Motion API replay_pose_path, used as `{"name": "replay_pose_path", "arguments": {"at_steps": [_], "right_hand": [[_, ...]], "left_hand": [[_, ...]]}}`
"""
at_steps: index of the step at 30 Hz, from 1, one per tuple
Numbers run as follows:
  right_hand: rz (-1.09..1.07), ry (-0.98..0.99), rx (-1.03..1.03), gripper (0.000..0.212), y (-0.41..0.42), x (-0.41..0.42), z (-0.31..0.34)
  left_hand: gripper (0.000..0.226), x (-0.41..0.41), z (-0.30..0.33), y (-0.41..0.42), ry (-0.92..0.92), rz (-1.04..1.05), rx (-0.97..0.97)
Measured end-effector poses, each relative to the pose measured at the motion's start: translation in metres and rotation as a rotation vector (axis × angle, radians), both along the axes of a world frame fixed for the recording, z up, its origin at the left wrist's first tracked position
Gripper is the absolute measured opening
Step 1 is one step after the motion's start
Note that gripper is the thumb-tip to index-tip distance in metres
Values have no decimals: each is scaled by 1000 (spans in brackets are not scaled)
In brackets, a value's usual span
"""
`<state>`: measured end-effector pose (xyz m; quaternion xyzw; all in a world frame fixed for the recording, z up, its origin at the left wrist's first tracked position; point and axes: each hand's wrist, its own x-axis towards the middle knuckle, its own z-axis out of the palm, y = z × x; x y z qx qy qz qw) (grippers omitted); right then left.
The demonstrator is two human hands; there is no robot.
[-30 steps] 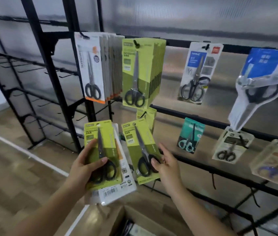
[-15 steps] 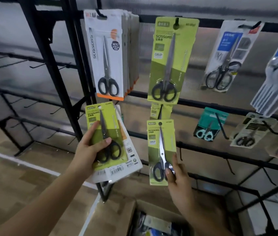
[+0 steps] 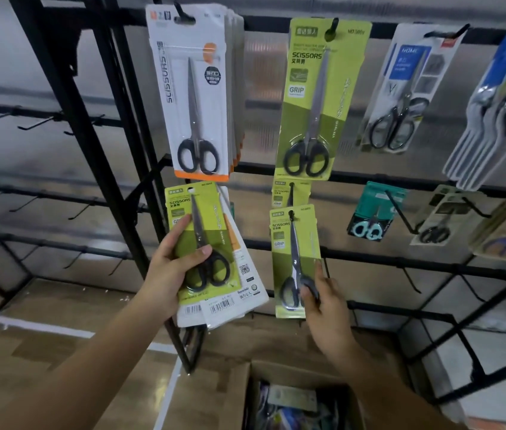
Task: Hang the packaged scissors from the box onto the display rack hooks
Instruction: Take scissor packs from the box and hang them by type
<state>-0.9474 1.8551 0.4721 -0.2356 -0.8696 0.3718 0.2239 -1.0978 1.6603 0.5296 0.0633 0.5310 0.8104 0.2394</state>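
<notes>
Black steel rack [image 3: 96,144] fills the left side, bare hooks [image 3: 33,124] sticking out of its rails. My left hand [image 3: 171,271] grips a fanned stack of carded scissors [image 3: 214,259]: thumb curled across the front of the top green card, fingers behind. White-backed cards with barcodes show under the green one. Stack sits just below the white scissors packs [image 3: 194,94] hanging off the top rail, orange strip along their bottom edge.

Next column over: large green scissors pack [image 3: 317,100] on a top-rail hook. Below it, another small green card [image 3: 290,193] hangs on the mid-rail hook, mostly covered. In front of that, small green scissors pack [image 3: 295,262], upright, hang hole up at the hook tip; can't tell if it's threaded on. My right hand [image 3: 323,305] pinches its lower right corner, thumb on the front over the black handle, a fingertip on the card's right edge.

Further right: teal pack [image 3: 372,212] on the mid rail, then more packs, blurred. Cardboard box [image 3: 295,398] open at the bottom, right under my right forearm, more packaged stock inside, too dark to identify.
</notes>
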Motion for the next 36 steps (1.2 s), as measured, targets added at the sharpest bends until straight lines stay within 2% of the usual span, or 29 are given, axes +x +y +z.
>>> {"name": "replay_pose_path", "arguments": {"at_steps": [3, 7, 8, 10, 12, 13, 15, 17, 19, 21, 23, 26, 29, 33, 36], "right_hand": [[-38, -113, 79, 57, 17, -35, 13], [-18, -390, 22, 58, 38, -75, 43], [-7, -376, 30, 54, 35, -78, 50], [40, -191, -2, 35, 19, -72, 60], [124, -32, -206, 15, -8, -56, 67], [181, -32, -325, 18, -23, -48, 70], [259, -73, -515, 36, -46, -36, 71], [256, 36, -680, 37, -58, -30, 66], [213, 152, -761, 36, -61, -27, 64], [170, 208, -765, 38, -59, -23, 64], [137, 253, -774, 40, -56, -21, 62], [100, 246, -788, 44, -51, -19, 58], [51, 259, -779, 47, -44, -18, 51], [20, 320, -753, 57, -32, -8, 40], [34, 289, -676, 57, -28, 2, 31]], "left_hand": [[67, 1, 1, -1, -9, -28, 19], [65, 7, 2, -1, -3, -65, 19], [64, 8, 1, -2, 4, -72, 23], [64, 10, -1, -4, -1, -103, 57], [71, 13, -3, -6, -10, -151, 101], [74, 15, -3, -5, 0, -173, 103], [80, 22, -3, -3, 56, -200, 89], [92, 28, -4, 1, 125, -185, 90], [104, 32, -6, 3, 180, -161, 62], [110, 34, -3, 4, 144, -147, 24], [99, 36, 3, 5, 79, -159, 1], [70, 40, 6, 9, 25, -166, -55], [48, 41, 3, 10, -44, -156, -38], [36, 39, 0, 4, -65, -132, -58], [32, 41, -5, 3, -26, -123, -130]]}}
